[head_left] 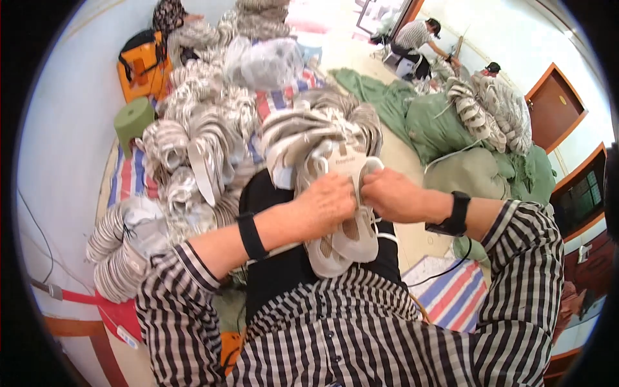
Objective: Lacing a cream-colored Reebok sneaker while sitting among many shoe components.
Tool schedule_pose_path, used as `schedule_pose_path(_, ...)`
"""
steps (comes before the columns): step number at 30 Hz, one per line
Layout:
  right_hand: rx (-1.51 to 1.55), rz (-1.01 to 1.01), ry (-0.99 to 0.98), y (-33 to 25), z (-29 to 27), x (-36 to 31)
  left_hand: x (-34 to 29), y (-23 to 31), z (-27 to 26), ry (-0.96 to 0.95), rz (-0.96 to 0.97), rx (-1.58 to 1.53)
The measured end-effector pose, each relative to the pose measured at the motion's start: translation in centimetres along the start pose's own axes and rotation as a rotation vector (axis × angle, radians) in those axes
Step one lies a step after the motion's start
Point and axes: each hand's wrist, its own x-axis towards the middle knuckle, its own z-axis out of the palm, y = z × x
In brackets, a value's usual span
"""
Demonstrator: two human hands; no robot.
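A pale white and beige shoe upper (358, 249) lies over my lap, its rounded toe pointing towards me. My left hand (325, 203) has its fingers closed on the left edge of the upper's opening. Opposite it, my right hand (394, 193) pinches the right edge, close to the light heel collar. Whether a lace or thread is between my fingertips cannot be made out. A second upper (324, 259) shows underneath, at the left. Just beyond my hands, a fanned bundle of similar uppers (293, 138) rests against my knees.
Heaps of bundled uppers (213, 138) fill the left side, near a green stool (134, 119) and an orange bag (138, 68). Green sacks (438, 126) lie at the right. A striped sheet (451, 293) covers floor beside me. Another person (414, 39) sits working at the far right.
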Motion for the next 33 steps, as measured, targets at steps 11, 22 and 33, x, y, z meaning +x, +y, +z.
schedule_pose_path(11,0.131,0.343,-0.167,-0.7,-1.0,3.2,0.6,0.7,0.1,-0.004,-0.077,0.075)
schedule_pose_path(22,0.097,0.333,-0.136,-0.4,0.0,3.1,0.3,0.9,-0.2,0.012,-0.098,0.045)
schedule_pose_path(33,0.059,0.118,0.094,0.5,0.0,1.5,0.4,1.2,-0.6,-0.018,-0.088,0.118)
